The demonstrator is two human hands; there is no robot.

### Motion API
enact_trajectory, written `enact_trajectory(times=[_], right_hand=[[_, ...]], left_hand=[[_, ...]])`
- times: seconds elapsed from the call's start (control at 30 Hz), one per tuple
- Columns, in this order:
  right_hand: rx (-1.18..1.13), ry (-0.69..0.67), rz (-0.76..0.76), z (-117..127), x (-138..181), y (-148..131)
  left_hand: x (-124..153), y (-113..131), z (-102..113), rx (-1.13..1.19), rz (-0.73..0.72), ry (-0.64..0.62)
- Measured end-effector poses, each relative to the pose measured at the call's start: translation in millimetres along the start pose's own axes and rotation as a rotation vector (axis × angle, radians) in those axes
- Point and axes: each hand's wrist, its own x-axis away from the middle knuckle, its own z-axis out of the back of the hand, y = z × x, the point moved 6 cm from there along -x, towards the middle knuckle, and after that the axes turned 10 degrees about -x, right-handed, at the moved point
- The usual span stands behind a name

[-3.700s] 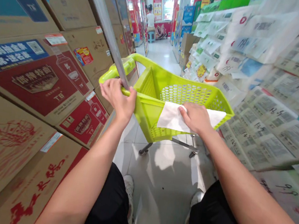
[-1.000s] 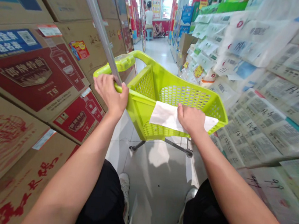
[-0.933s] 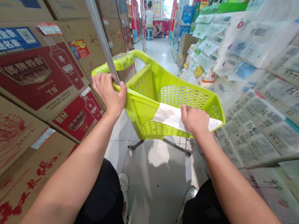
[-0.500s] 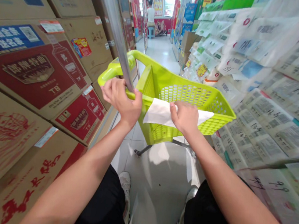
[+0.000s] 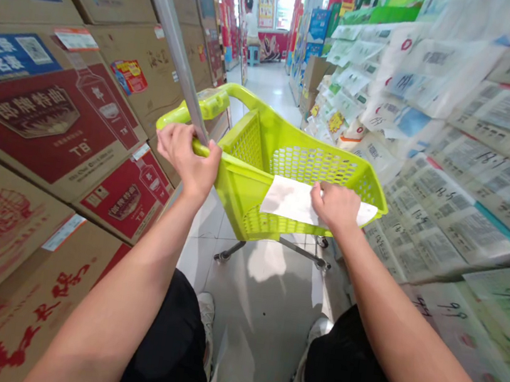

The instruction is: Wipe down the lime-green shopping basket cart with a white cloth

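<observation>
A lime-green shopping cart (image 5: 234, 204) with a perforated plastic basket stands before me, turned sideways. My left hand (image 5: 188, 159) is wrapped round its rim near the handle end, beside a slanting metal pole (image 5: 172, 34). Along the near rim, a white cloth (image 5: 288, 199) hangs folded over the edge. My right hand (image 5: 336, 205) presses on that cloth and grips it against the rim, thumb on the inner side. What I can see of the basket's inside is bare green plastic.
Stacked cardboard cartons (image 5: 23, 114) line the left side closely. Packs of paper tissue (image 5: 448, 199) are piled along the right. The tiled aisle floor (image 5: 257, 343) runs ahead to a person (image 5: 251, 23) near a blue stool (image 5: 253, 55).
My right hand and the cloth have slid along the rim toward the basket's right end. The cart appears shifted left in view, with my left hand still on it.
</observation>
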Motion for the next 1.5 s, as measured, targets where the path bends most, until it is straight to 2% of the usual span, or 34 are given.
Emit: enact_trajectory(times=[0.1, 0.2, 0.3, 0.43, 0.5, 0.57, 0.63, 0.7, 0.83, 0.97, 1.07, 1.17, 1.37, 1.43, 1.5], right_hand=[[0.005, -0.002, -0.084, -1, -8, 31], [-0.019, 0.023, -0.073, -3, -11, 32], [-0.113, 0.060, 0.032, -2, -4, -4], [-0.368, -0.009, 0.335, -1, 10, -72], [-0.493, -0.084, 0.472, 1, 14, -91], [-0.542, -0.129, 0.545, 2, 14, -93], [-0.505, -0.139, 0.546, 1, 9, -82], [-0.404, -0.136, 0.478, -3, 2, -61], [-0.172, -0.104, 0.277, -9, -11, -2], [-0.066, -0.070, 0.117, -12, -21, 53], [-0.061, -0.023, 0.087, -14, -23, 62], [-0.105, 0.016, 0.151, -16, -18, 34], [-0.348, -0.009, 0.474, -12, 2, -70], [-0.383, -0.008, 0.525, -10, 3, -85], [-0.349, -0.017, 0.511, -12, -2, -82]], left_hand=[[6, 9, 3, -0.034, 0.028, -0.024], [14, 21, 7, -0.039, 0.048, -0.019], [21, 30, 8, -0.023, 0.078, -0.032], [26, 34, 9, -0.012, 0.085, -0.046], [25, 32, 8, -0.019, 0.074, -0.054], [22, 27, 7, -0.020, 0.064, -0.080], [18, 20, 4, -0.010, 0.056, -0.110], [13, 14, 2, -0.002, 0.042, -0.121], [6, 6, 3, -0.028, 0.014, -0.065], [8, 5, 4, -0.049, 0.026, -0.036], [13, 11, 6, -0.043, 0.058, -0.042], [19, 20, 8, -0.040, 0.082, -0.034], [28, 35, 10, -0.053, 0.055, -0.034], [27, 35, 10, -0.055, 0.032, -0.025], [23, 30, 7, -0.040, 0.019, -0.040]])
